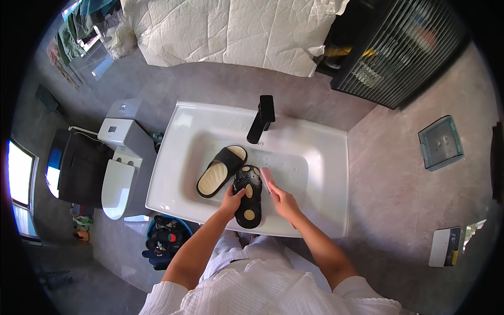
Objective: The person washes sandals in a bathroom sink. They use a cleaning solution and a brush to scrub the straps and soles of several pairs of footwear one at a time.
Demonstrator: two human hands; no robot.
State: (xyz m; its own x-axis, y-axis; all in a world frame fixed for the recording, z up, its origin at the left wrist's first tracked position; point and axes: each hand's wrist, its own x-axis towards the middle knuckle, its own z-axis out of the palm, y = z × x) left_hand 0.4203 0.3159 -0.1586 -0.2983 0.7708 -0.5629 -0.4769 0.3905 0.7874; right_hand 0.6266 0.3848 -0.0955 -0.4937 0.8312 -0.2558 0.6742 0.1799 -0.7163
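My left hand (231,201) grips the side of a black slide sandal (249,202), its ridged sole with cream inset patches turned up. In my right hand (284,201) is a pink brush (267,178), held just right of that sole; its bristles cannot be made out. A second black slide (222,171) with a cream footbed lies right side up in the white washbasin (330,189), left of the held one. Both hands are over the basin's near part.
A black faucet (261,118) rises from the basin's back edge. Below left stands a blue bucket (185,222) heaped with dark footwear. A white toilet (118,189) is at the left. On the right wall are a translucent box (441,142) and a white panel (441,248).
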